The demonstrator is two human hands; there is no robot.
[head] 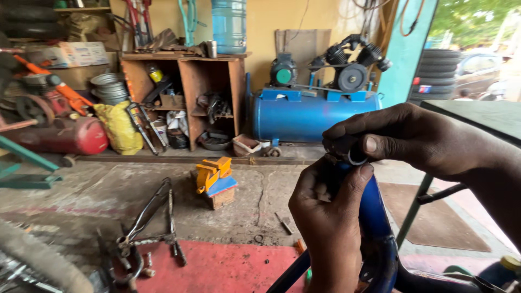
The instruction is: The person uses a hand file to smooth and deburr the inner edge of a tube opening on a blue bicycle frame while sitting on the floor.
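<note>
A blue metal tube (374, 217), part of a bicycle frame, rises from the bottom of the head view. My left hand (328, 228) is wrapped around its upper end. My right hand (412, 138) comes in from the right and pinches a small dark ring-shaped part (355, 157) at the tube's top with thumb and fingers. Both hands touch at the top of the tube. What lies inside the tube end is hidden by my fingers.
A blue air compressor tank (304, 114) stands at the back wall beside a wooden shelf (184, 97) full of tools. A yellow vise on a block (214, 179) sits on the concrete floor. A bare bicycle fork and parts (146, 228) lie at lower left. Stacked tyres (439, 70) stand by the doorway.
</note>
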